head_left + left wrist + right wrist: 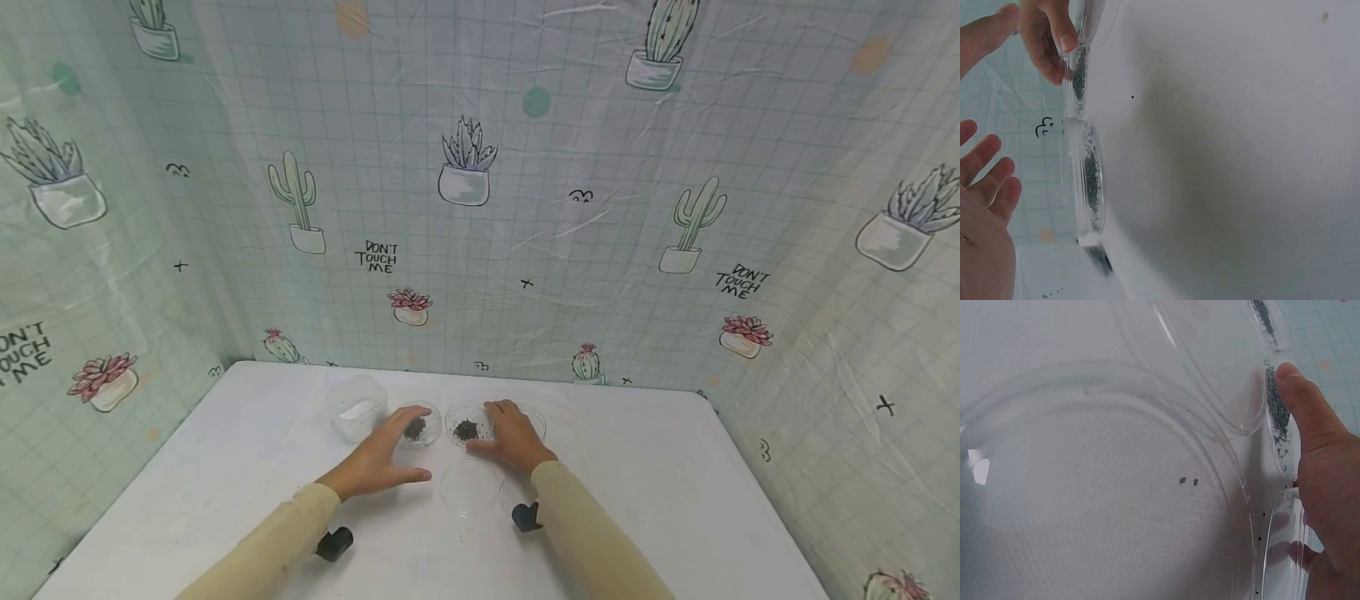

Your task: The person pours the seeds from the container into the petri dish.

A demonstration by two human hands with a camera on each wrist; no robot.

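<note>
A clear petri dish [429,436] with a heap of dark grains stands at the back of the table, with my left hand [381,458] at its left, thumb and fingers spread apart and holding nothing. Beside it a second petri dish [453,419], also with dark grains, is gripped at its right side by my right hand [513,437]. In the right wrist view the thumb [1307,403] lies over this dish's edge; the other fingertips are partly hidden. A third clear dish [537,421] shows partly behind the right hand.
Two clear round dishes or lids lie nearer, one in the middle [468,492] and one [508,497] partly covered by the right wrist's black device [526,517]. A translucent container [356,408] with something white stands at left. A few dark specks [1189,481] show in the right wrist view.
</note>
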